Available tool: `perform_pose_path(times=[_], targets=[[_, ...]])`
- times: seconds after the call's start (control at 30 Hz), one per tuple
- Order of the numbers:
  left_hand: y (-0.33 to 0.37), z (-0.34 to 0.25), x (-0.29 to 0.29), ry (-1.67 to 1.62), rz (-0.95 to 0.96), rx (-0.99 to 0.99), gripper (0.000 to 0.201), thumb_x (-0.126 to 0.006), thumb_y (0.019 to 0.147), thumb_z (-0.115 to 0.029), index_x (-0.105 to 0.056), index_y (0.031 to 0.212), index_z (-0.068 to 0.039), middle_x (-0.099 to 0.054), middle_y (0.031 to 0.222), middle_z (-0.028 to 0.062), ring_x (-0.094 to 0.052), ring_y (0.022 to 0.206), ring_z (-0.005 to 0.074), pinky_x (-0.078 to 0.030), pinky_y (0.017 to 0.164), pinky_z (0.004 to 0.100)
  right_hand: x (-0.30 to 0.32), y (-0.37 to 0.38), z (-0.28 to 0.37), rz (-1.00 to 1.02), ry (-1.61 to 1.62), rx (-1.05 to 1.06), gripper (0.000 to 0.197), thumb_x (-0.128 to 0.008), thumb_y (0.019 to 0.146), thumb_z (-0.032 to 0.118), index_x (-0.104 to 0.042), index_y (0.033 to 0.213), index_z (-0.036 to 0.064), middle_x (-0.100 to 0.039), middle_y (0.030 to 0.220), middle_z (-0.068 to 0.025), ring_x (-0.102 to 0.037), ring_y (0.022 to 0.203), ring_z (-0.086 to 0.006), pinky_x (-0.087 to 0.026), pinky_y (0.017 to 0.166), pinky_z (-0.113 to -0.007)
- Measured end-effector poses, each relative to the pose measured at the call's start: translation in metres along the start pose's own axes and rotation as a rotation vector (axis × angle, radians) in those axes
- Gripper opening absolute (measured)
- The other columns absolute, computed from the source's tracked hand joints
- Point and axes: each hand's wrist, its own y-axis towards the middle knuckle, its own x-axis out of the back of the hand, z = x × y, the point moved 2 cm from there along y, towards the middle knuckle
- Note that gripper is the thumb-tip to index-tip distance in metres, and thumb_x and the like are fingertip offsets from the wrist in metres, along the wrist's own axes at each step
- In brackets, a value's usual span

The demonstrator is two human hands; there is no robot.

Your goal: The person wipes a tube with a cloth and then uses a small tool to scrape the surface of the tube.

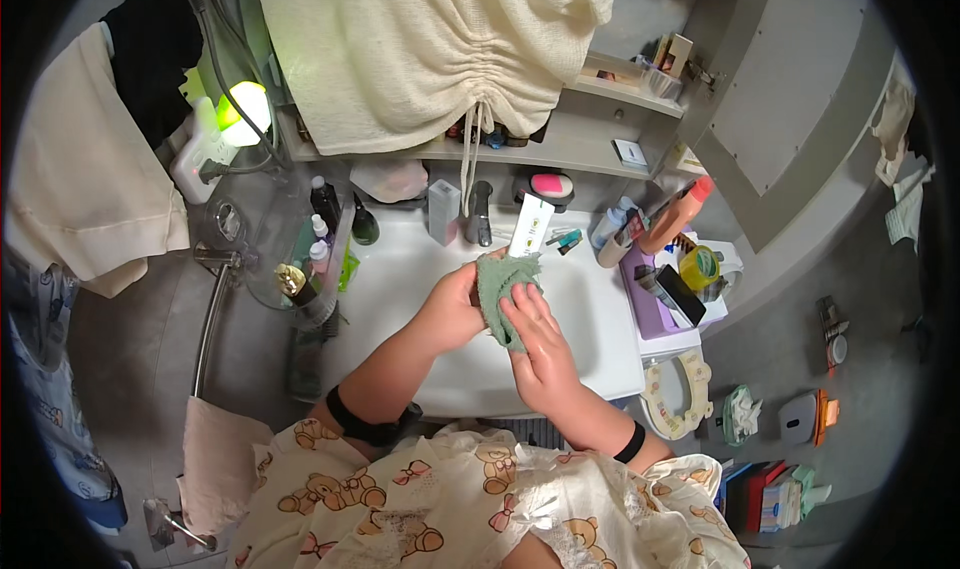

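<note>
Over the white sink (420, 361), both hands meet at a small green cloth (503, 294). From the cloth's far end sticks up a slim white item with a printed label (532, 226), its lower part hidden by the cloth; I cannot tell whether it is a box or a bottle. My left hand (452, 307) grips the bundle from the left side, most of its fingers hidden behind the cloth. Pressed onto the cloth from the right, my right hand (540, 341) lies with its fingers close together. Behind them stands the dark faucet (480, 214).
Along the sink's back sit a pale box (443, 212), a dark green bottle (364, 224) and a pink soap (552, 185) on a black dish. A purple box (645, 294) at the right carries a phone (681, 295) and a tape roll (699, 267). A cream curtain (430, 49) hangs above.
</note>
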Motion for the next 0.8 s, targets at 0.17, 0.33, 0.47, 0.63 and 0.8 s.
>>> perform_pose_path(times=[0.17,0.33,0.47,0.63,0.8], targets=[[-0.009,0.012,0.014,0.03,0.111,0.032,0.062,-0.06,0.075,0.005,-0.035,0.131,-0.001,-0.052,0.118,0.0063,-0.055,0.096,0.0144,-0.047,0.08,0.0262,-0.01,0.012,-0.001,-0.077,-0.012,-0.063,0.054,-0.046,0.075,-0.004,-0.042,0.128,0.0019,-0.029,0.138,-0.0232,-0.025,0.129,-0.0413,-0.022,0.105,-0.043],[-0.018,0.0,0.001,-0.043,0.176,0.18,0.067,-0.06,0.075,0.006,-0.03,0.135,-0.001,-0.048,0.123,0.009,-0.058,0.086,0.0127,-0.049,0.07,0.0246,-0.003,0.037,-0.03,-0.213,0.006,-0.13,0.049,-0.045,0.082,0.001,-0.04,0.131,0.0043,-0.025,0.14,-0.0231,-0.02,0.131,-0.0412,-0.019,0.106,-0.041],[-0.02,0.0,0.006,-0.108,0.191,0.191,0.07,-0.06,0.075,0.005,-0.027,0.136,-0.001,-0.044,0.128,0.0111,-0.059,0.086,0.0129,-0.05,0.068,0.0249,-0.003,0.045,-0.023,-0.219,0.062,-0.142,0.047,-0.044,0.084,0.004,-0.039,0.132,0.0051,-0.023,0.143,-0.0204,-0.015,0.134,-0.0371,-0.013,0.107,-0.04],[-0.019,-0.006,0.012,-0.155,0.122,0.175,0.066,-0.061,0.075,0.003,-0.032,0.134,-0.002,-0.049,0.121,0.0093,-0.059,0.088,0.0146,-0.051,0.067,0.0277,-0.012,0.033,-0.005,-0.109,0.072,-0.129,0.047,-0.043,0.085,0.005,-0.039,0.131,0.0039,-0.021,0.143,-0.0196,-0.013,0.134,-0.0376,-0.013,0.107,-0.042],[-0.02,-0.004,0.029,-0.143,0.045,0.132,0.063,-0.062,0.072,0.003,-0.039,0.129,-0.004,-0.056,0.107,0.0055,-0.057,0.087,0.0132,-0.05,0.067,0.0261,-0.011,0.01,0.017,0.055,0.164,-0.038,0.047,-0.048,0.08,0.0,-0.046,0.127,0.0043,-0.031,0.139,-0.0202,-0.021,0.131,-0.0401,-0.021,0.106,-0.042]])
